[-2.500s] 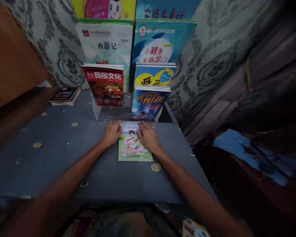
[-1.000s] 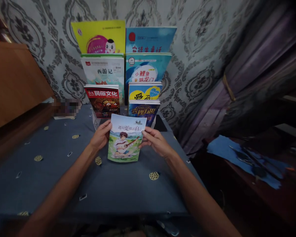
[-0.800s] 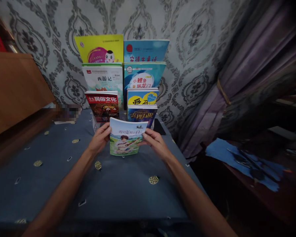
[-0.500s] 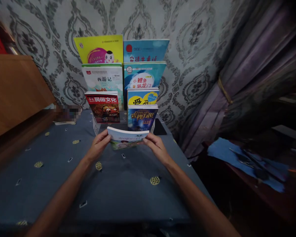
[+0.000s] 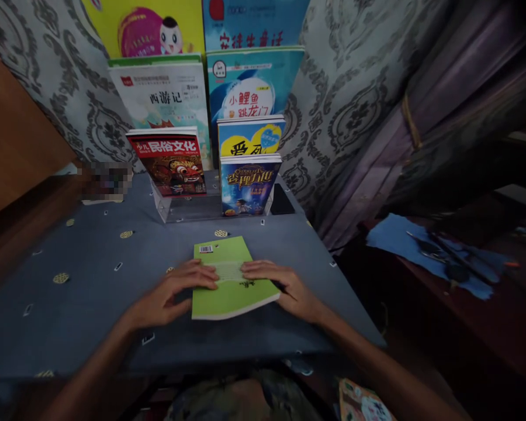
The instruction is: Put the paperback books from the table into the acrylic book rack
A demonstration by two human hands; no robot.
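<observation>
From the head view, a green book (image 5: 230,296) lies flat on the table (image 5: 92,275), back cover up with its barcode (image 5: 206,249) toward the far edge, a little right of the middle and close to the near edge. The left hand (image 5: 170,295) lies spread and flat, fingertips on the cover's left half; the right hand (image 5: 284,286) is flat too, fingers stretched onto the right half. By the far edge a clear stand (image 5: 188,207) holds a red-covered book (image 5: 170,161) and a dark blue book (image 5: 248,184) upright.
</observation>
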